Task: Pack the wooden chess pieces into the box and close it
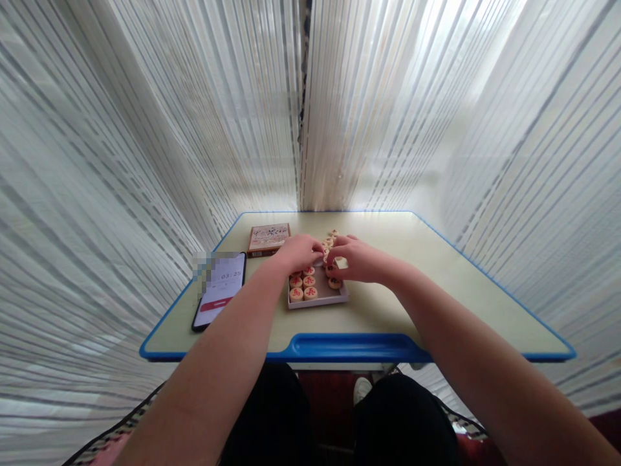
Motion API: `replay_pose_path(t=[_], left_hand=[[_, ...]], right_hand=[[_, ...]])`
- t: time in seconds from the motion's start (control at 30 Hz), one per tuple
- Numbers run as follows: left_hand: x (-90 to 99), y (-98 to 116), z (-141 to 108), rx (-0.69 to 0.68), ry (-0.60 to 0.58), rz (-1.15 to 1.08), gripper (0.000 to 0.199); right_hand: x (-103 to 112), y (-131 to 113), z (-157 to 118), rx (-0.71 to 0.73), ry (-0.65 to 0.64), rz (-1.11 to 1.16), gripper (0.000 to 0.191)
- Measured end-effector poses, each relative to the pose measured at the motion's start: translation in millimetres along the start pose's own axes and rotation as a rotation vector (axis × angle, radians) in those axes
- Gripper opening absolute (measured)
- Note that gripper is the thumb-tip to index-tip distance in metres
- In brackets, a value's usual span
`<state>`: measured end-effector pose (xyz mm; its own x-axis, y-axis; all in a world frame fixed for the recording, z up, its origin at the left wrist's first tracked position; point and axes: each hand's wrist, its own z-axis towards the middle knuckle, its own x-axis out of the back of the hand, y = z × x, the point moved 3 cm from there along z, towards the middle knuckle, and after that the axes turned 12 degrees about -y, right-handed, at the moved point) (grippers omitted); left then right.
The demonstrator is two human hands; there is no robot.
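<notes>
A shallow open box [343, 298] stands on the table with round wooden Chinese chess pieces in it. Red-marked pieces [310, 294] stand in rows along its left side, and a dark-marked piece [334, 283] sits by its right wall. Over the box's far left part is my left hand [303, 251], its fingers bent together; what lies between their tips is hidden. From the right, my right hand [358, 259] reaches over the box's right wall, its fingers closed around a chess piece [331, 270]. More loose pieces [334, 233] lie just beyond the box, partly behind my fingers.
The printed box lid [270, 237] lies behind and left of the open box. A phone [220, 294] with a timer on its screen lies at the table's left. The table [451, 291] has a blue edge and a blue front trough [359, 347]. Striped curtains [233, 116] surround it.
</notes>
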<state>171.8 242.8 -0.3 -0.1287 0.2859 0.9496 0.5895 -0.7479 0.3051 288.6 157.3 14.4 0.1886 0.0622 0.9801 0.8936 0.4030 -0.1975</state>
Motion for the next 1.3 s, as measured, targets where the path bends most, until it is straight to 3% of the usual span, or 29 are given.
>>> replay_pose_path(t=[0.2,0.4,0.8,0.93,1.03,1.13,1.3], left_hand=[[2.6,3.5,-3.7,-0.002,-0.019,0.009,0.025],[4.7,6.1,-6.1,0.017,-0.049,-0.005,0.024],[3.0,2.7,-3.8,0.009,-0.020,-0.022,0.024],[-0.4,0.1,-0.4,-0.007,-0.023,-0.036,0.024],[-3.3,0.4,3.5,0.006,-0.020,-0.006,0.025],[-5.3,2.2,6.3,0.020,-0.012,0.026,0.026],[-6.1,2.7,6.3,0.022,-0.001,-0.019,0.027]], right_hand=[[4.4,-8.0,-4.5,0.026,-0.011,0.024,0.017],[4.6,-20.9,-7.6,0.034,-0.096,-0.011,0.038],[4.1,-17.8,-7.4,0.025,-0.080,-0.001,0.035],[8.2,0.6,-1.0,-0.046,0.069,0.017,0.019],[7.7,29.8,2.7,-0.279,0.250,-0.010,0.025],[-2.7,53.6,6.9,-0.367,0.239,-0.059,0.030],[-21.9,68.1,15.1,-0.337,0.126,-0.065,0.032]])
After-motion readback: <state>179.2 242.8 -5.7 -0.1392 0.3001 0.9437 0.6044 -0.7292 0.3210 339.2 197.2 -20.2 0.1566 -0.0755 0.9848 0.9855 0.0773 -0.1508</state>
